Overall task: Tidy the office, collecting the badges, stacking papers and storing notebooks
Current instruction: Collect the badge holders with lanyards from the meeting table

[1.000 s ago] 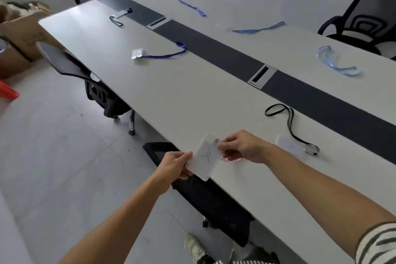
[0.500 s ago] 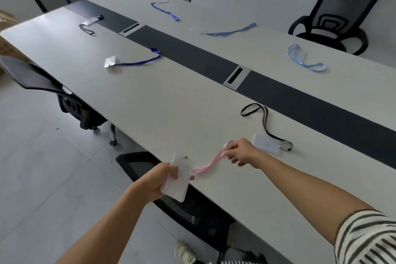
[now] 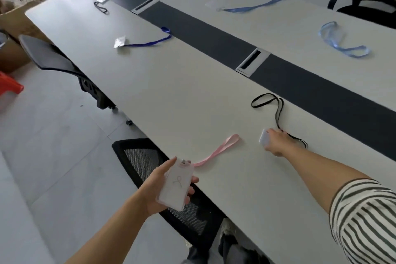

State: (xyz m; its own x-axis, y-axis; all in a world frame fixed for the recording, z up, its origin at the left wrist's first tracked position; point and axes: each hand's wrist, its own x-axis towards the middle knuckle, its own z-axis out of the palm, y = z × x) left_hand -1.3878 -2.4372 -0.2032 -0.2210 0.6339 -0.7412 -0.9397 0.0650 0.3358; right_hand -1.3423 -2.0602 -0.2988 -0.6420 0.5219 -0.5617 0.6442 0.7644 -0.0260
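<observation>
- My left grip (image 3: 156, 187) holds the pink-lanyard badge (image 3: 176, 186) just off the near edge of the surface (image 3: 171, 92); its pink strap (image 3: 218, 152) trails onto the surface.
- My right grip (image 3: 276, 142) curls round the white badge (image 3: 263, 136) lying on the surface, with its black lanyard (image 3: 278, 111) looped beyond.

Low in the frame's centre, your left hand (image 3: 154, 191) grips a clear badge (image 3: 174, 186), its pink lanyard (image 3: 218, 152) trailing up and right across the table (image 3: 171, 96). Right of centre, your right hand (image 3: 276, 141) grips a white badge (image 3: 264, 136) on the table, its black lanyard (image 3: 278, 109) looping away above.
</observation>
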